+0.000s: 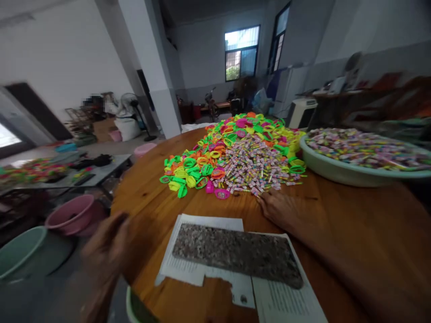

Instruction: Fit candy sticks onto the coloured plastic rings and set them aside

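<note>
My right hand (pixel 276 207) rests on the wooden table (pixel 144 197), its fingertips at the front edge of a heap of small wrapped candy sticks (pixel 251 163); whether they pinch one is too small to tell. My left hand (pixel 109 242) is blurred by motion over the table's left edge, and its fingers are unclear. Behind and left of the candies lies a big pile of green, yellow, orange and pink plastic pieces (pixel 193 168). Nearest me, a speckled stone slab (pixel 235 251) lies on printed paper sheets (pixel 286 303).
On the right stands a wide pale green basin (pixel 343 172) full of wrapped candies. A pink tub (pixel 72 215) and a green tub (pixel 23 251) are on the left, below a second table (pixel 116 163). Another green container (pixel 134 309) sits under the near table edge.
</note>
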Demonstrator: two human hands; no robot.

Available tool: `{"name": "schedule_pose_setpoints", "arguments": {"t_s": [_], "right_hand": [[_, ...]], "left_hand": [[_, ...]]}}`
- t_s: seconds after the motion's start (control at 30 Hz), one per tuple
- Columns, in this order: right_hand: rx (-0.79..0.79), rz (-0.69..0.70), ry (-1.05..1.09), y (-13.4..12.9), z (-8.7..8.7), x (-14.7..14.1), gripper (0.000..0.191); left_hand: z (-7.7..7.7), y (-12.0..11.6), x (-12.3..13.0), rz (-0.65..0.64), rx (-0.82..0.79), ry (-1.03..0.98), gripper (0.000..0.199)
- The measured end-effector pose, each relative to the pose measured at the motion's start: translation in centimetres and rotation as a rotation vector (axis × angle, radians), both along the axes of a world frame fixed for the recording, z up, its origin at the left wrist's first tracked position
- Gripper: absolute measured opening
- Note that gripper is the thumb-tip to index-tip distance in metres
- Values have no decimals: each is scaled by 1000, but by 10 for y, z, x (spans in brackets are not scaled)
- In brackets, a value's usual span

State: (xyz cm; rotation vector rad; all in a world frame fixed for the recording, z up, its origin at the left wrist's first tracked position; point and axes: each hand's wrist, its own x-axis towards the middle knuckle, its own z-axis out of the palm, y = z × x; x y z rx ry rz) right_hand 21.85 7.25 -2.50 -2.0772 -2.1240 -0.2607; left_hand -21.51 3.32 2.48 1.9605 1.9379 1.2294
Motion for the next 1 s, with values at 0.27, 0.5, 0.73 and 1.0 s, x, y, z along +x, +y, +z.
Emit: {"name": "schedule_pose_setpoints", "arguments": {"t_s": [0.27, 0.5, 0.73, 1.0], "right_hand": [[-10, 127, -28, -15, 2, 18, 28], [13, 158, 15, -16, 0, 13, 22], [-3, 163, 108, -8, -6, 13, 20], [-41, 296, 286, -32, 17, 4, 20]], "left_hand": [[-5, 92, 182, -374, -240, 589, 54], [-15, 110, 217, -348, -263, 708, 49], [-17, 113, 210, -518, -241, 671, 37], [-1, 92, 194, -726, -216, 538, 21]]}}
